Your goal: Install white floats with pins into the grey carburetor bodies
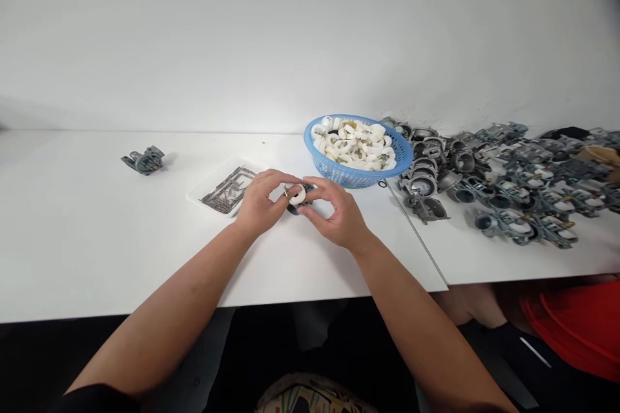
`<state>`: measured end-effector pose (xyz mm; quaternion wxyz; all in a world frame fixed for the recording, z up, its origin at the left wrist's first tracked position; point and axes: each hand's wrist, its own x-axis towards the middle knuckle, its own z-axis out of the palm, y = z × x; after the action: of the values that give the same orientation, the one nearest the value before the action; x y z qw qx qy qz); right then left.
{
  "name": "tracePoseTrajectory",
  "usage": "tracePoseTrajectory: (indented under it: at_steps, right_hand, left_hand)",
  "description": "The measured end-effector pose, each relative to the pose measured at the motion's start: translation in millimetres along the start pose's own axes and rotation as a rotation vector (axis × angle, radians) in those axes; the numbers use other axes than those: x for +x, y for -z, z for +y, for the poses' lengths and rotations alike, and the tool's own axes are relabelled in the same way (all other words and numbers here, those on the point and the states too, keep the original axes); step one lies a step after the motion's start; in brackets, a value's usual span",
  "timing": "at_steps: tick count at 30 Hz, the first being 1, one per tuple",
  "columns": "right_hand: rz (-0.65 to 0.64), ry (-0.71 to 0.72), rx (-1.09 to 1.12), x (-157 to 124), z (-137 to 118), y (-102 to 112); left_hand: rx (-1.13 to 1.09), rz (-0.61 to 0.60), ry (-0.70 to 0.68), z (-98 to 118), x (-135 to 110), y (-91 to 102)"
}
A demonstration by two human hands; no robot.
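We hold a small dark metal part (293, 210) low over the white table (145, 258), right in front of us, with a white curved piece (298, 195) on its upper side. Our left hand (262, 204) is partly closed, thumb and forefinger bent around the part's left side; our right hand (336, 210) curves in from the other side, thumb and fingers gripping it with a gap between them. Which fingertips press on the white piece and which on the metal, we cannot tell. The step in hand looks to us like seating or aligning the white piece against the metal. The next move calls for a steady grip on one side and a fine fingertip adjustment on the other. Just beside our left hand lies a white tray (196, 193) of thin metal pins (227, 191); beyond our right stands a blue basket (334, 171) filled with similar white pieces (356, 144).
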<state>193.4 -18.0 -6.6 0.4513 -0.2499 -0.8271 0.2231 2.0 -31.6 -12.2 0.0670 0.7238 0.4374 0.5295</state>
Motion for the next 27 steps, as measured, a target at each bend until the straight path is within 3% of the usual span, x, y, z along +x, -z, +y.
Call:
tracePoseTrajectory:
  at_steps: [5, 11, 14, 16, 18, 20, 23, 27]
  right_hand:
    - [0.019, 0.067, -0.044, -1.2, 0.9, -6.9]
    - [0.110, 0.082, -0.123, -2.3, 3.4, -6.0]
    - [0.247, 0.055, -0.143, -1.3, 6.0, -0.8]
    - [0.319, 0.028, -0.167, -0.5, 8.9, 2.5]
    - [0.303, 0.007, -0.200, 0.2, 12.2, 4.2]
    - [0.236, -0.012, -0.241, 0.7, 15.4, 3.8]
    - [0.184, -0.035, -0.270, 0.8, 19.2, 1.1]
    - [0.137, -0.041, -0.277, 0.4, 22.7, -2.6]
  left_hand:
    - [-0.001, 0.066, 0.176, 7.2, -3.9, -2.0]
    - [-0.058, 0.006, 0.076, 9.6, -2.7, -1.7]
    - [0.045, -0.118, 0.079, 7.8, -2.0, 4.0]
    - [0.116, -0.269, 0.144, 3.7, -1.9, 7.7]
    - [0.132, -0.424, 0.200, -1.7, -1.8, 9.3]
    - [0.113, -0.504, 0.220, -6.5, -1.7, 8.2]
    - [0.083, -0.464, 0.261, -9.3, -1.9, 3.2]
    - [0.068, -0.341, 0.412, -8.1, -4.4, -4.1]
